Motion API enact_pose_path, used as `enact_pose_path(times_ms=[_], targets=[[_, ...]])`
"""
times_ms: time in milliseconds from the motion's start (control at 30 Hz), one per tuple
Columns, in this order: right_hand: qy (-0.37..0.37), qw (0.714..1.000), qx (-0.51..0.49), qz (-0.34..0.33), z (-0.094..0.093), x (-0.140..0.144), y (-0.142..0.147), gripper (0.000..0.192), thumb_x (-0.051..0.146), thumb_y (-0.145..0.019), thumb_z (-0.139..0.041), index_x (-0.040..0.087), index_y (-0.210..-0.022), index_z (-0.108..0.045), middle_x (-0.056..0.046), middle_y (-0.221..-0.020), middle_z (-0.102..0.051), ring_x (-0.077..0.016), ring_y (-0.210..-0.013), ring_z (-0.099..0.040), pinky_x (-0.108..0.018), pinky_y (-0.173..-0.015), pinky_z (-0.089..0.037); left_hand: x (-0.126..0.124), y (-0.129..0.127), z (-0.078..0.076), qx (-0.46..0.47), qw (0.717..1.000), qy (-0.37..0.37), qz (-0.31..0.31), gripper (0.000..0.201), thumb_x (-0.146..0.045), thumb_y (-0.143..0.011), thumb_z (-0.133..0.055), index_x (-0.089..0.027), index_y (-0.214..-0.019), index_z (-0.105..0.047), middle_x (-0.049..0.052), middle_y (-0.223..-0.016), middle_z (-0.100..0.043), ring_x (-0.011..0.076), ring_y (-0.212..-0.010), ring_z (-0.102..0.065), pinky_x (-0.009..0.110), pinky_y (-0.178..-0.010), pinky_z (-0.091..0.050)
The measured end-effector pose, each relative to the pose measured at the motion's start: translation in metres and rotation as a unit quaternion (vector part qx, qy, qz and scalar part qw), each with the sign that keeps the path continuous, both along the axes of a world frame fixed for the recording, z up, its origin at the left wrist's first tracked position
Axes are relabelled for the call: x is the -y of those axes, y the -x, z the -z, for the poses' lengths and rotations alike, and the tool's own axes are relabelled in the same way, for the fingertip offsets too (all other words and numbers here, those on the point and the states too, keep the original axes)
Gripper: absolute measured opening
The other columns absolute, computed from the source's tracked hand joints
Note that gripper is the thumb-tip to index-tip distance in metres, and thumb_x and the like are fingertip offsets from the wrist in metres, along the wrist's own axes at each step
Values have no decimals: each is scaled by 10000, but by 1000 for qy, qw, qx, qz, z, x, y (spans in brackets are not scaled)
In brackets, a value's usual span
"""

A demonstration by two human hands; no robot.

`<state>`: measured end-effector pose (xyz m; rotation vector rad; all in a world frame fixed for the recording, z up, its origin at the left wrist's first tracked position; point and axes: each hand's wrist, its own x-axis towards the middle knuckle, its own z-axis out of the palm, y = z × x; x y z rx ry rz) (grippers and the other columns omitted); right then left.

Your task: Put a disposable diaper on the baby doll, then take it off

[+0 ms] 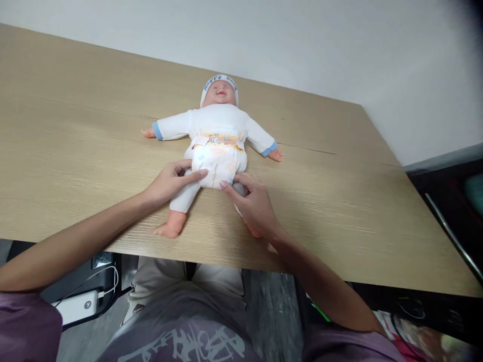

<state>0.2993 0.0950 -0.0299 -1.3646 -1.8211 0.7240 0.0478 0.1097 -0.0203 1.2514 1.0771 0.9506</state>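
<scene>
A baby doll (218, 118) in a white suit and a white cap lies on its back on the wooden table (75, 151), head away from me. It wears a printed diaper (219, 158) fastened at the waist. My left hand (169, 182) rests on the doll's left-side thigh, index finger stretched along the diaper's lower edge. My right hand (254, 203) covers the other leg, fingertips touching the diaper's bottom edge. The doll's bare foot (168, 229) points toward me.
The table's front edge runs just below the doll's feet, above my lap. A white wall stands behind the table. Under the table at left lie a white power adapter (77, 305) and a cable. Dark furniture stands at the right.
</scene>
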Motion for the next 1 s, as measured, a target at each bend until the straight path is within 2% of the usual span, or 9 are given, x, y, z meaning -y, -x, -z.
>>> enact_pose_path(times_ms=[100,267,367,500,600,700,800,1000], targets=[[43,998,-44,5,0,-1,-1,260,525,-1056,-792,273,-1022,-846,-26,-1069,-834,-282,-1027,-711,-431,-929,-542,0,-2,3,24,1000,4,-12,546,-663,-900,-954,-227,-1219,-878,92,-1304,-863,293,-1179,-763,391,-997,-584],[76,995,-63,3,-3,-2,-6,349,604,-1045,-780,259,-1049,-834,-23,-987,-795,-246,-900,-662,-397,-829,-527,-2,-3,7,55,997,33,-47,526,-727,-932,-903,-217,-1023,-818,64,-1063,-841,237,-957,-741,355,-843,-570],[57,997,-40,19,-3,-1,-8,384,636,-1052,-765,262,-969,-792,-8,-840,-715,-231,-811,-615,-393,-777,-505,-2,-3,9,60,995,40,-63,527,-739,-936,-890,-225,-981,-784,59,-1022,-826,236,-917,-731,357,-804,-571],[-15,998,15,53,1,3,-7,348,604,-1053,-770,278,-930,-781,1,-760,-638,-248,-813,-609,-440,-860,-521,-1,-6,9,79,994,28,-70,509,-705,-935,-910,-220,-1023,-783,70,-1099,-844,244,-988,-749,367,-890,-593],[-36,998,33,49,3,5,-6,297,562,-1065,-767,283,-962,-787,-24,-839,-703,-272,-877,-633,-473,-915,-552,0,-6,6,80,994,27,-64,525,-702,-920,-921,-211,-1048,-784,89,-1154,-853,262,-1034,-761,380,-916,-603],[-58,997,35,39,5,6,-6,261,512,-1082,-764,281,-959,-773,-56,-1000,-778,-300,-1022,-669,-511,-1012,-571,0,-6,3,74,995,18,-61,529,-689,-904,-933,-204,-1051,-781,97,-1169,-852,275,-1068,-765,391,-936,-605],[-87,995,32,49,8,4,-8,222,481,-1079,-781,277,-995,-806,-86,-1166,-755,-321,-1172,-683,-572,-1142,-547,-2,-4,4,74,996,14,-51,530,-668,-886,-954,-196,-1056,-781,93,-1164,-848,261,-1059,-765,384,-938,-599],[-67,997,33,26,12,-1,-17,192,447,-1052,-803,268,-1083,-864,-89,-1137,-710,-305,-1118,-699,-553,-1089,-585,-5,5,5,43,999,-3,-24,534,-618,-853,-995,-197,-1110,-790,80,-1149,-836,253,-1048,-773,388,-946,-609]])
